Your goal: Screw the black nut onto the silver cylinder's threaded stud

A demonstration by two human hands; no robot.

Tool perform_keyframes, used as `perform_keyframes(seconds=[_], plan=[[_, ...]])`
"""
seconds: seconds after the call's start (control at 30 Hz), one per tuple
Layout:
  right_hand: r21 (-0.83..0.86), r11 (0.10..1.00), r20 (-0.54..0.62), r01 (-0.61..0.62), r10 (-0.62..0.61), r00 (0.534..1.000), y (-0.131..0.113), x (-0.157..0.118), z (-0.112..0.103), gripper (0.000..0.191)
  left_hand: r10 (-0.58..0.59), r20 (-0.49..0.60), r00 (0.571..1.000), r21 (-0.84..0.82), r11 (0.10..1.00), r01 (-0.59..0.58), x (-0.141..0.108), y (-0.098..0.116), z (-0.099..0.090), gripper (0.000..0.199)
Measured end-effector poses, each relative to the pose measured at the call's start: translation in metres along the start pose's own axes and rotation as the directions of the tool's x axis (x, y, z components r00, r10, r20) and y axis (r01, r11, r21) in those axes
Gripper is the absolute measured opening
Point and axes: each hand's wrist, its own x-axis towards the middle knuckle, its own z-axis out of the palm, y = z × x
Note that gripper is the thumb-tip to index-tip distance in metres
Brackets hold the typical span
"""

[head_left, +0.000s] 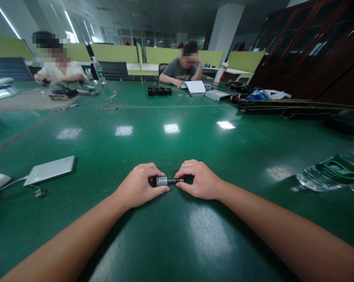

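A small silver and black cylindrical metal part (pixel 162 181) lies lengthwise between my hands, just above or on the green table (pixel 153 141). My left hand (pixel 141 184) is closed round its thick silver end, thumb on the near side and fingers on the far side. The thin dark end points right, and my right hand (pixel 197 179) pinches its tip between thumb and fingers. Whether the part touches the tabletop cannot be made out.
A white flat device (pixel 50 170) with a cable lies at left. A plastic water bottle (pixel 335 170) lies at right. Across the table are two seated people, a black tray (pixel 159 91), papers (pixel 195 86), a looped cord (pixel 109 102) and long dark strips (pixel 282 106).
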Motion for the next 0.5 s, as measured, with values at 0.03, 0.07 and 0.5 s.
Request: perform_keyframes(seconds=[0.03, 0.07, 0.5], plan=[[-0.002, 1.0, 0.001, -0.002, 0.002, 1.0, 0.0002, -0.0001, -0.0002, 0.009, 0.001, -0.004, 1.0, -0.002, 1.0, -0.001, -0.0001, -0.0002, -0.0002, 0.024], [-0.004, 1.0, 0.002, -0.005, 0.005, 1.0, 0.0003, -0.0001, -0.0004, 0.009, 0.003, -0.006, 1.0, -0.004, 1.0, -0.003, -0.0002, -0.0003, -0.0004, 0.024], [-0.01, 0.999, -0.014, -0.038, 0.038, 0.999, 0.002, 0.0004, -0.0035, 0.007, -0.01, -0.021, 1.0, -0.006, 1.0, 0.01, -0.0006, -0.0041, -0.0014, 0.023]])
